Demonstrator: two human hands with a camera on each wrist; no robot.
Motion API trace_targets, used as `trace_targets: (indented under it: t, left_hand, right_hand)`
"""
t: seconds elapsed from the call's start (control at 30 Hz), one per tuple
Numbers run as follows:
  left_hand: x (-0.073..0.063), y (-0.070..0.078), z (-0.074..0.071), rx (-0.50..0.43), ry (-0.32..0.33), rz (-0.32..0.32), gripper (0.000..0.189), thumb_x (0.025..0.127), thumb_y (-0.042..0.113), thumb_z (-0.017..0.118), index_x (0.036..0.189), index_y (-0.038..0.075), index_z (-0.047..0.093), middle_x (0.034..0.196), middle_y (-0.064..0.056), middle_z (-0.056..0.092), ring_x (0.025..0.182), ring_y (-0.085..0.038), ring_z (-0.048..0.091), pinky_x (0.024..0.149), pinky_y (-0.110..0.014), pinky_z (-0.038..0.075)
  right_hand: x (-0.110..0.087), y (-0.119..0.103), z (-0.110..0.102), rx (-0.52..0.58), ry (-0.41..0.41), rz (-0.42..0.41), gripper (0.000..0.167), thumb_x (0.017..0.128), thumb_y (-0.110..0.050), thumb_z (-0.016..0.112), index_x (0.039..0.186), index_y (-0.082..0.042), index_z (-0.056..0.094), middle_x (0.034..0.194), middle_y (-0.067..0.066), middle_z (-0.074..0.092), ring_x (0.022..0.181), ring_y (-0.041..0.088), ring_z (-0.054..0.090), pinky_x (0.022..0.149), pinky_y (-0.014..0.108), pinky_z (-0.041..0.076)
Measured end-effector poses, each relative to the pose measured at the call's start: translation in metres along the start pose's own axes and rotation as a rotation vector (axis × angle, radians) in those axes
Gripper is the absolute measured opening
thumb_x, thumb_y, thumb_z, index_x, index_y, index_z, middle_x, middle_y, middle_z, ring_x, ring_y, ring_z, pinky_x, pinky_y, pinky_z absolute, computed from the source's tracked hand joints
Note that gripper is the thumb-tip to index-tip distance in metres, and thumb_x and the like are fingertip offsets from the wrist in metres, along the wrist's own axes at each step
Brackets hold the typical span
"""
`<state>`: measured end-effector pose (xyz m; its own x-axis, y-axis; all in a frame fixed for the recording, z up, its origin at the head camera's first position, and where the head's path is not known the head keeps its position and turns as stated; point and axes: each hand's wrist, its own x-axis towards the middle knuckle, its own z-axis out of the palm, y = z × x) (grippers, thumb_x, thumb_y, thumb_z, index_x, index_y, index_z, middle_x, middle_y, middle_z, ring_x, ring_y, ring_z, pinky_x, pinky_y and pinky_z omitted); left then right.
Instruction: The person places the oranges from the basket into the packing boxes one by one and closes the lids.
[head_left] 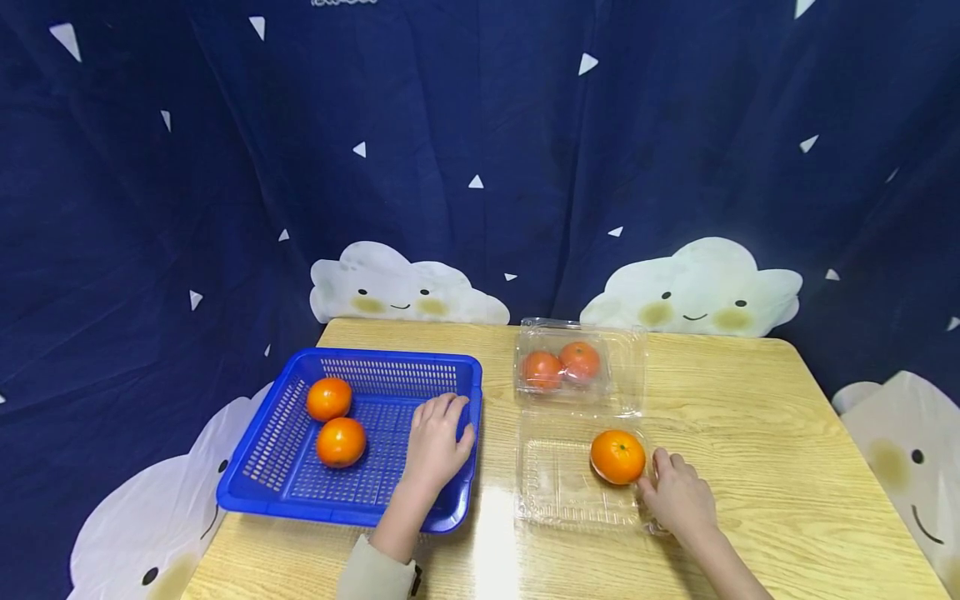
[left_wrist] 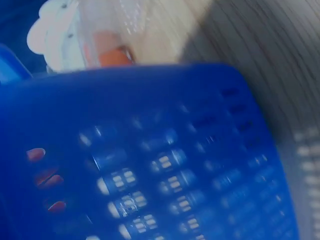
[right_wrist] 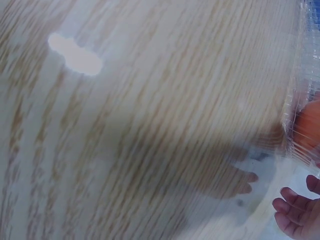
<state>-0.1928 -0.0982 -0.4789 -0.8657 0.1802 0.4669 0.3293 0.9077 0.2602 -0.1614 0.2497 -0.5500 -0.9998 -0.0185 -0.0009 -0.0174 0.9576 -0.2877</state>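
As the head view looks down over the pale wood-grain table (head_left: 757, 417), my left hand (head_left: 437, 442) is over the right part of a blue rectangular plastic basket (head_left: 393, 354) with latticed walls, its fingers loosely bent and holding nothing. Two round, glossy orange fruits (head_left: 341, 442) sit side by side in the basket's left half. To the right, one larger orange fruit with a small green stem spot (head_left: 618, 457) sits in the right side of a clear plastic tray (head_left: 558, 483). My right hand (head_left: 681, 496) is at that tray's right edge, thumb and fingers apart and gripping nothing; I cannot tell whether it touches the fruit. Behind the tray, two reddish-orange fruits (head_left: 580, 360) show through clear plastic. A dark blue curtain (head_left: 450, 100) with white triangles hangs beyond.

From my left wrist, the blurred basket fills most of the view, with my fingertips (left_wrist: 36, 154) at its left.

From my right wrist, my relaxed, curved fingers (right_wrist: 295, 205) show at the lower right, below the orange fruit beside the clear plastic.
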Motion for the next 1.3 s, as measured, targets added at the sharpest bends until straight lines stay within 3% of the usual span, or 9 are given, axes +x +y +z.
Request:
trace_targets:
  t: [0.43,0.7,0.97,1.3]
  left_hand:
    - [-0.011,-0.045,-0.006,0.040,-0.025,-0.143,0.037,0.074,0.015,0.067,0.109,0.003,0.061,0.107,-0.015,0.060,0.102,-0.033,0.053,0.092,-0.049,0.037]
    - [-0.021,-0.074,-0.013,0.052,-0.050,-0.262,0.040,0.073,0.015,0.068,0.110,0.000,0.060,0.107,-0.018,0.058,0.103,-0.037,0.051,0.090,-0.052,0.036]
    - [-0.029,-0.101,-0.021,0.044,-0.155,-0.372,0.049,0.076,0.016,0.066,0.119,-0.002,0.053,0.119,-0.023,0.049,0.111,-0.039,0.043,0.091,-0.055,0.032]
    - [-0.038,-0.126,-0.030,0.069,-0.211,-0.440,0.054,0.075,0.016,0.067,0.122,-0.003,0.049,0.123,-0.026,0.044,0.114,-0.042,0.037,0.092,-0.058,0.030]
  right_hand:
    - [0.000,-0.001,-0.001,0.009,-0.008,0.008,0.030,0.080,-0.029,0.059,0.091,-0.005,0.047,0.081,0.011,0.048,0.066,0.026,0.047,0.050,0.037,0.040]
    - [0.000,-0.002,-0.002,0.011,-0.007,0.008,0.028,0.080,-0.028,0.059,0.089,-0.005,0.046,0.078,0.009,0.046,0.064,0.024,0.045,0.048,0.034,0.038]
    - [-0.001,-0.002,-0.003,0.009,-0.006,0.004,0.028,0.080,-0.028,0.060,0.089,-0.005,0.046,0.078,0.009,0.046,0.063,0.024,0.044,0.047,0.033,0.037]
    - [-0.001,-0.001,-0.001,0.009,-0.011,0.003,0.028,0.080,-0.028,0.060,0.089,-0.006,0.046,0.077,0.009,0.046,0.063,0.024,0.044,0.047,0.033,0.037]
